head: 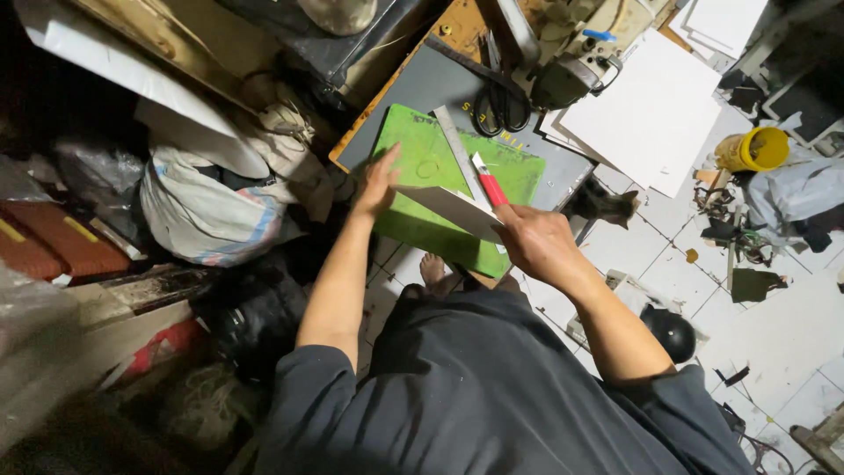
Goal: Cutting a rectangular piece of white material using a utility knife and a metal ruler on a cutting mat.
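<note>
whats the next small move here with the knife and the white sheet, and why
Probably lay the white sheet flat on the green mat beside the metal ruler. The right hand holds both the sheet and the red knife, with the sheet raised at an angle, while the left hand rests flat on the mat.

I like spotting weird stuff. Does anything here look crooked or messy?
Yes. The green mat lies tilted on the grey table, its near corner hanging over the edge. The white sheets also jut over the edge. Scraps and a yellow tub are scattered on the floor.
</note>
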